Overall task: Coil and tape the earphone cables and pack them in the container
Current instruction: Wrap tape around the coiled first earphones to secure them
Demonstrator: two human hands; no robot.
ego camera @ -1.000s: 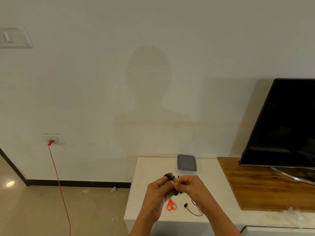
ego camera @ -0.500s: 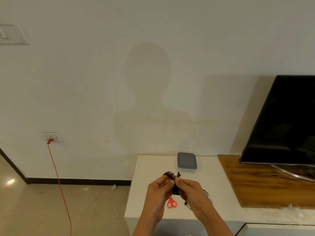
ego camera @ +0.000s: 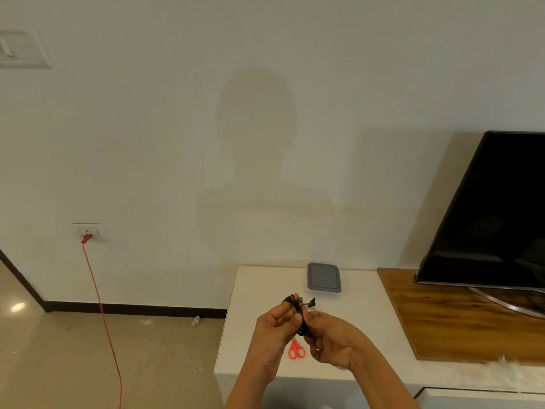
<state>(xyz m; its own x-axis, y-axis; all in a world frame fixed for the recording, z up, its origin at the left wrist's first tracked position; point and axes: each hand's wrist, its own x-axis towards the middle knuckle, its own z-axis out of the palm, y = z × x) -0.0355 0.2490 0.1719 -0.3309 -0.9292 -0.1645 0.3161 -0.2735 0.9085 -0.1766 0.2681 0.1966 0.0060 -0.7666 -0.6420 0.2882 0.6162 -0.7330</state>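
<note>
Two hands hold one black earphone cable bundle (ego camera: 298,309) above the white table (ego camera: 250,290), just in front of the grey lidded container (ego camera: 323,276).

Far left of the container: wall socket (ego camera: 88,231), red cord (ego camera: 100,305) hanging to the floor. Front-left of the container: left hand (ego camera: 274,329), thumb and fingertips pinched tight on the bundle's upper loops. Directly in front of the container, flat on the table: red scissors (ego camera: 295,349), blades hidden behind the bundle and hands. Front-right of the container: right hand (ego camera: 333,340), fingers curled round the bundle's lower part. Right of the container: wooden board (ego camera: 442,314), dark TV (ego camera: 486,216) standing on it. A second ago a loose cable tail lay on the table right of the scissors; it is now off that spot, and I cannot tell where it ends.
</note>
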